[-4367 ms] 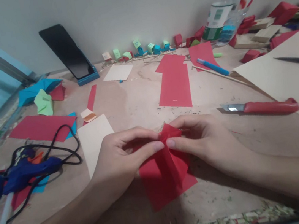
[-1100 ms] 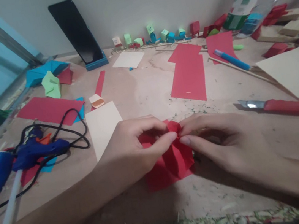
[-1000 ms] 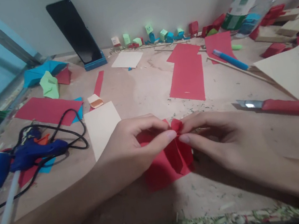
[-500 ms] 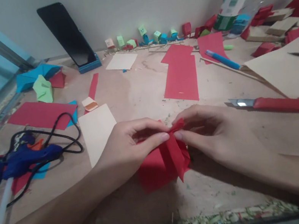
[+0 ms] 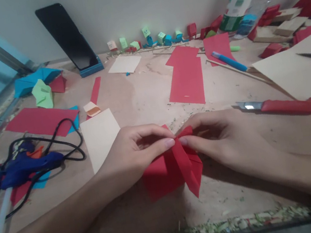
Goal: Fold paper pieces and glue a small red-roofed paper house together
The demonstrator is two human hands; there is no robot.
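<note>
at 6 o'clock on the worktop [image 5: 139, 91], left hand [image 5: 131, 149] and right hand [image 5: 221, 135] pinch red paper [image 5: 186, 163], creased, its lower flap loose.

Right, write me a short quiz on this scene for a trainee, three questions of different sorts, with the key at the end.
1. What do the left hand and the right hand both pinch?
a) the blue marker
b) the folded red paper
c) the scissors

2. True or false: the phone rests in a blue stand.

3. Fill in the colour: the knife has a ____ handle.

Key: 1 b; 2 true; 3 red
</note>
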